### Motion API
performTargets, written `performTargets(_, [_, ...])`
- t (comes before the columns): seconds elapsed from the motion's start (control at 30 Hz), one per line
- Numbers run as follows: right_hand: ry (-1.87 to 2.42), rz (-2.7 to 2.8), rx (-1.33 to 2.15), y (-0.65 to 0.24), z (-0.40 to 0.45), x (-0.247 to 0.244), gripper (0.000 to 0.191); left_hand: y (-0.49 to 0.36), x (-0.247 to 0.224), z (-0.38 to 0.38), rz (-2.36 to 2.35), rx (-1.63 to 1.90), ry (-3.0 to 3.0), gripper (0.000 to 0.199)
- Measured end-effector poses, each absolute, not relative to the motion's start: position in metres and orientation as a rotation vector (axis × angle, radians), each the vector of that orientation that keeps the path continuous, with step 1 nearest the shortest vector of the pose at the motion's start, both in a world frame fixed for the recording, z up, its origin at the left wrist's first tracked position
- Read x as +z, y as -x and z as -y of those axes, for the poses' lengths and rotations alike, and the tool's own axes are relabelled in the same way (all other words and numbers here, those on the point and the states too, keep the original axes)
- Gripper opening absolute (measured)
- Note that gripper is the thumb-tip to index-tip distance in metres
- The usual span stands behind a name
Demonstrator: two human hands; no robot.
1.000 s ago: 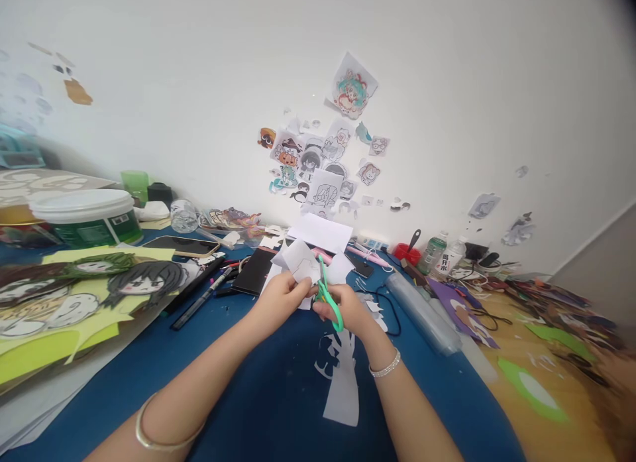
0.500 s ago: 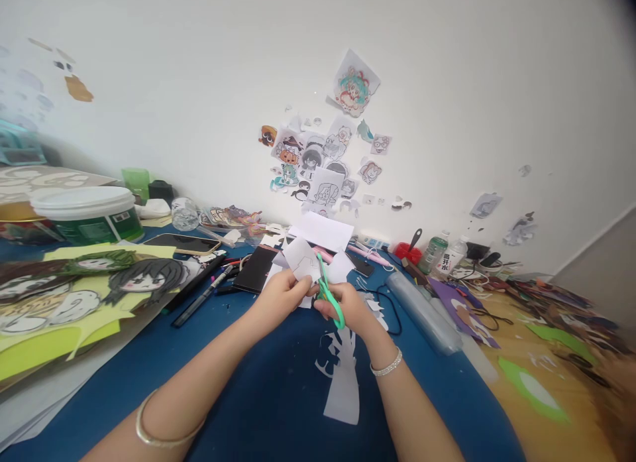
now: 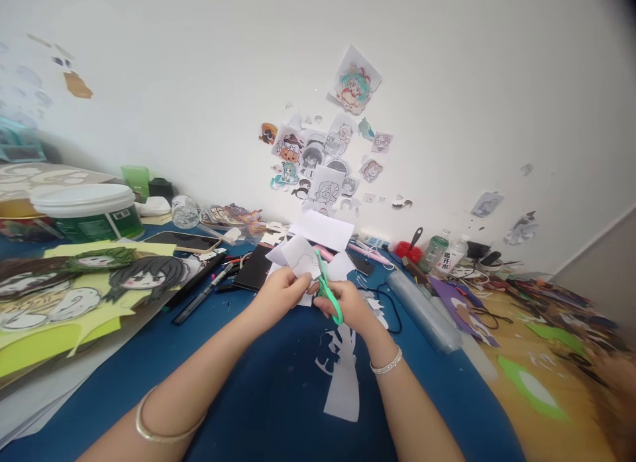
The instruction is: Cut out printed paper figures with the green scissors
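My left hand (image 3: 287,289) pinches a white sheet of paper (image 3: 299,255) that bears a faint line drawing. Fingers of my right hand (image 3: 346,303) are closed round the green handle of a pair of scissors (image 3: 325,286). The scissors point up and away from me, with their blades at the paper's right edge; whether the blades are apart I cannot make out. White paper scraps (image 3: 342,382) lie on the blue table cover (image 3: 268,396) below my hands. Another blank white sheet (image 3: 322,230) rests behind the held paper.
At left are a white-lidded tub (image 3: 84,210), a phone (image 3: 183,241), pens (image 3: 203,296) and cut-out drawings on yellow paper (image 3: 94,323). A clear plastic roll (image 3: 424,313), bottles (image 3: 437,250) and a wooden surface with scraps (image 3: 561,362) are at right. Taped drawings (image 3: 328,187) hang on the wall.
The held paper has tilted slightly, with more of its left side showing. Both hands stay nearly in place, the left on the paper and the right on the scissors.
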State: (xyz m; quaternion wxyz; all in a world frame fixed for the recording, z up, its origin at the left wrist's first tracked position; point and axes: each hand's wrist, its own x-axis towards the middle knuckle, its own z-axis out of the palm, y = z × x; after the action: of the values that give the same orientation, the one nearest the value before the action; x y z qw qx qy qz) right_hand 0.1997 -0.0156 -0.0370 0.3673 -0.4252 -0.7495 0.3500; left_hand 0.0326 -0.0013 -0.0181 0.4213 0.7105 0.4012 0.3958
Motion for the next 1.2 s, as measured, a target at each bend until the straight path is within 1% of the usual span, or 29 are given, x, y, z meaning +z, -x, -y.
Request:
performTargets(0.17, [1.107,1.883,0.931,-0.199,0.015,-0.037,0.046,-0.032,-0.02,0.0,-0.987,0.988,-1.769,0.038])
performTargets(0.4, [1.135,1.911,0.873,-0.2,0.014,-0.039,0.045,-0.032,-0.022,-0.002,-0.848,1.047,-1.723,0.041])
performTargets(0.5, [1.102,1.883,0.898,-0.199,0.014,-0.039,0.045,-0.032,-0.022,-0.002,-0.941,1.105,-1.783,0.043])
performTargets(0.63, [1.076,1.92,0.95,-0.196,0.016,-0.037,0.048,-0.032,-0.026,-0.005,-1.014,1.2,-1.802,0.037])
performTargets(0.7, [1.056,1.942,0.991,-0.196,0.016,-0.037,0.052,-0.031,-0.03,-0.007,-1.065,1.253,-1.808,0.034])
performTargets(0.8, [1.021,1.963,1.062,-0.196,0.015,-0.038,0.062,-0.03,-0.032,-0.009,-1.264,1.31,-1.903,0.034])
performTargets(0.87, [1.033,1.959,1.084,-0.196,0.014,-0.04,0.065,-0.029,-0.032,-0.009,-1.347,1.315,-1.998,0.034])
performTargets(0.97, [1.04,1.942,1.079,-0.197,0.013,-0.041,0.06,-0.03,-0.031,-0.008,-1.317,1.288,-2.083,0.032])
performTargets(1.1, [1.019,1.941,1.01,-0.196,0.014,-0.039,0.045,-0.033,-0.03,-0.008,-1.089,1.145,-2.038,0.033])
performTargets(1.2, [1.002,1.945,1.005,-0.196,0.016,-0.037,0.042,-0.034,-0.03,-0.009,-0.975,1.083,-1.945,0.033])
